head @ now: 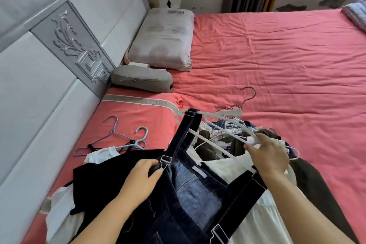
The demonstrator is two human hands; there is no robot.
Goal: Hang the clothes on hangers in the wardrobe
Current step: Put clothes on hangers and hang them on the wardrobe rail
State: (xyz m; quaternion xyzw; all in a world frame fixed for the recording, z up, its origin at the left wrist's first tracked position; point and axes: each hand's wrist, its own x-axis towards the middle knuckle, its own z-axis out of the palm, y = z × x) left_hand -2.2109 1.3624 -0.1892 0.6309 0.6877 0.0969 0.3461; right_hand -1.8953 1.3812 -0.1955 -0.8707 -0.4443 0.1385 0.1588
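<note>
head view: left hand point(145, 172) pinches the strap of the dark denim overalls point(190, 200) lying near on the bed point(277, 61), right hand point(269, 156) grips the white hanger point(213, 114) threaded under that strap; denim looks heavy and limp, best held by the straps.

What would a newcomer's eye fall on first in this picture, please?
Probably the pink bed sheet, which fills most of the view. Next, at the bottom centre, the denim overalls: the left hand grips a strap, and the right hand holds a white hanger. Two bluish hangers lie to the left.
</note>
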